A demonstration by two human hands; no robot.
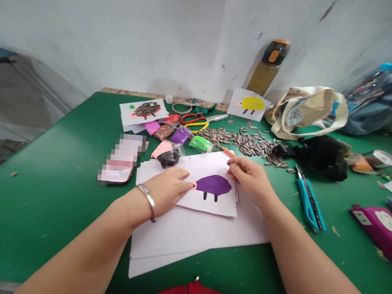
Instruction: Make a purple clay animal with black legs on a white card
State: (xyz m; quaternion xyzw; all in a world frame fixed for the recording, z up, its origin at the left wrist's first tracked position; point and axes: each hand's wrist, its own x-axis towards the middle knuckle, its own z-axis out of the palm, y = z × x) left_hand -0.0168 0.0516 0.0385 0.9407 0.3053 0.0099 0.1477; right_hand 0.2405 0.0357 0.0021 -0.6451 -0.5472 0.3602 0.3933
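Observation:
My left hand (166,191), with a silver bangle at the wrist, lies with its fingers stretched out on a small white card (191,203). On this card is a purple clay hedgehog (214,184) with a pink snout and two black legs; a fingertip of my left hand is at the snout. At the card's right edge, my right hand (251,175) is closed in a pinch around a slim orange pen-like tool (228,152), whose lower part is hidden by the fingers. Larger white sheets (187,242) lie under the card.
Clay packets (180,135), scissors (198,121) and sunflower seeds (251,142) lie beyond the sheets. A phone (121,161) lies left, a teal utility knife (310,200) right. Other hedgehog cards (248,105), a bottle (268,66) and a cloth bag (305,113) are at the back.

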